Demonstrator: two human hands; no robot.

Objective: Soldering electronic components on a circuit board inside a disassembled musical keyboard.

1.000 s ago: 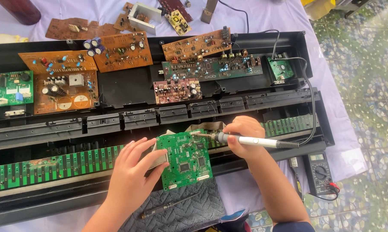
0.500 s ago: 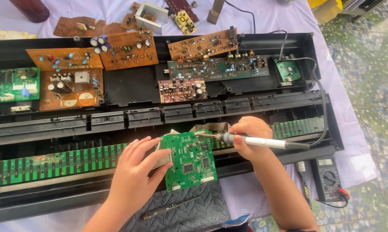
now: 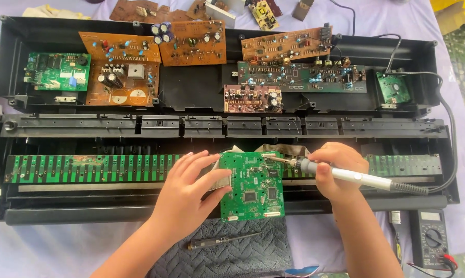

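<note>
Head view, looking straight down: the left hand is lying flat with fingers spread, pressing the left edge of a small green circuit board and the grey ribbon cable next to it, so it's open rather than gripping. That board is sitting across the front of a big opened-up black keyboard case, over the long green key-contact strip. The right hand is wrapping tight around a soldering iron, with the tip touching the board's top right corner. Brown and green boards are filling the back half of the case. In front, a dark screwdriver is lying on a grey quilted mat, and a multimeter is sitting on the purple-covered counter off to the right
</note>
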